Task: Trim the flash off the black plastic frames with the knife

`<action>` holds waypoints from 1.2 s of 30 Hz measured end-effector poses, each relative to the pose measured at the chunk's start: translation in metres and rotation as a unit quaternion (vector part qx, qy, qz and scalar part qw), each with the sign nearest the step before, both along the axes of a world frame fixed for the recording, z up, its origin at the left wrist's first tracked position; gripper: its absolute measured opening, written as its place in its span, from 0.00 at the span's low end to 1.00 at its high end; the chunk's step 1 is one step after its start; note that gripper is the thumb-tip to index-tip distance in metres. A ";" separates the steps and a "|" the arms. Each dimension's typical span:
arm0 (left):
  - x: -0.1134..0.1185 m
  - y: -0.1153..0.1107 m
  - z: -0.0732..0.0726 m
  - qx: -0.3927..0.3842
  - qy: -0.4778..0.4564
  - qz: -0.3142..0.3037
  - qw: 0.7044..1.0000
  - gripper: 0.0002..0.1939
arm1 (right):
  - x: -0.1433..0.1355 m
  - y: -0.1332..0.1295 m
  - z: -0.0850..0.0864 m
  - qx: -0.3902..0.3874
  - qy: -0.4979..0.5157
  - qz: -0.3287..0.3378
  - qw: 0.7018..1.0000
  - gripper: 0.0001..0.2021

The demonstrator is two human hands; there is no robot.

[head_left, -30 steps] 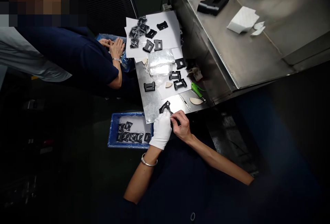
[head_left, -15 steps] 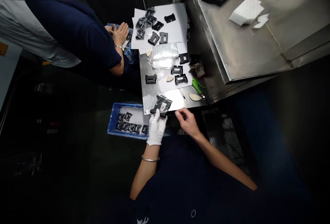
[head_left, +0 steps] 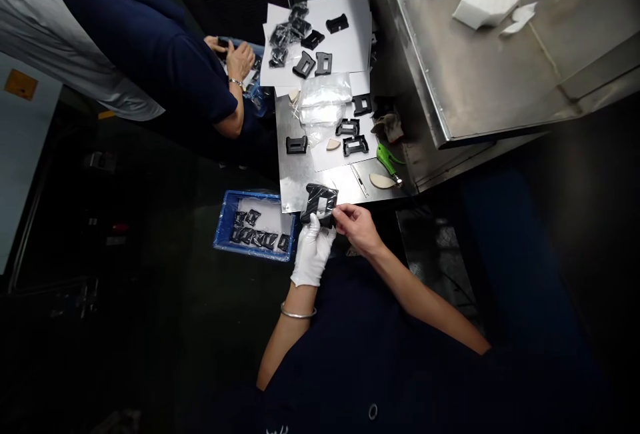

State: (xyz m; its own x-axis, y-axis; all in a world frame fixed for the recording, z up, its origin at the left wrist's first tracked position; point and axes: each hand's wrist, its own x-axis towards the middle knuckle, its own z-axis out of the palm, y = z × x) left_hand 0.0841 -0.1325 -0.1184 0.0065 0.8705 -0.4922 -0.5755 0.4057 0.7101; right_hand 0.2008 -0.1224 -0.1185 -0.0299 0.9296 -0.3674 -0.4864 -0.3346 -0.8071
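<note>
A black plastic part in a clear wrapper (head_left: 319, 202) is held over the table's near edge. My left hand (head_left: 313, 253), in a white glove, grips its lower edge with the thumb on top. Bare and pinched, my right hand (head_left: 358, 227) has its fingertips on the wrapped part's right side. Behind it on the metal table (head_left: 295, 184) lie a thin metal tool (head_left: 359, 179), a green-handled tool (head_left: 388, 158) and a pale half-round pad (head_left: 381, 181). A loose black part (head_left: 297, 145) rests farther left.
A blue bin (head_left: 220, 237) with several wrapped parts stands left of my gloved hand. Clear bags (head_left: 325, 99) and several black parts cover white paper (head_left: 350, 7). A metal cabinet (head_left: 480, 101) rises at the right. At the left, another person's hand (head_left: 241, 61) works over a blue container.
My right hand has moved to the wrapped part and touches its right side. The part has turned flatter toward the camera. The other person's hands have moved apart, and the view has shifted slightly.
</note>
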 end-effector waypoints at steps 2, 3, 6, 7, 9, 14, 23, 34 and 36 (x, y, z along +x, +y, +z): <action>0.002 -0.002 -0.002 0.004 -0.001 -0.010 1.000 0.16 | -0.001 0.001 0.003 -0.021 0.057 -0.003 0.998 0.21; 0.003 -0.004 -0.004 0.008 0.004 -0.013 1.000 0.17 | -0.002 0.000 0.004 -0.026 0.071 -0.009 0.997 0.21; 0.007 -0.006 -0.008 0.035 0.042 -0.006 0.999 0.18 | -0.005 -0.001 0.004 -0.019 0.064 -0.059 0.996 0.20; 0.008 -0.006 -0.008 0.046 0.056 -0.003 0.997 0.18 | -0.005 -0.002 0.004 -0.011 0.048 -0.080 0.996 0.19; 0.009 -0.005 -0.009 0.068 0.092 -0.001 0.993 0.18 | -0.004 -0.003 0.002 0.000 0.009 -0.104 0.995 0.18; 0.011 -0.003 -0.013 0.132 0.196 0.021 0.971 0.20 | 0.011 -0.001 0.004 -0.053 0.030 0.000 0.998 0.18; 0.016 -0.007 -0.030 0.112 0.227 0.075 0.965 0.22 | 0.036 0.007 -0.001 -0.150 0.105 0.017 0.983 0.12; 0.009 -0.040 -0.032 0.039 0.230 0.091 0.968 0.20 | 0.024 -0.002 -0.022 -0.156 0.065 0.099 0.981 0.21; 0.005 -0.048 -0.032 0.022 0.226 0.085 0.970 0.19 | 0.017 -0.005 -0.027 -0.116 0.024 0.106 0.987 0.24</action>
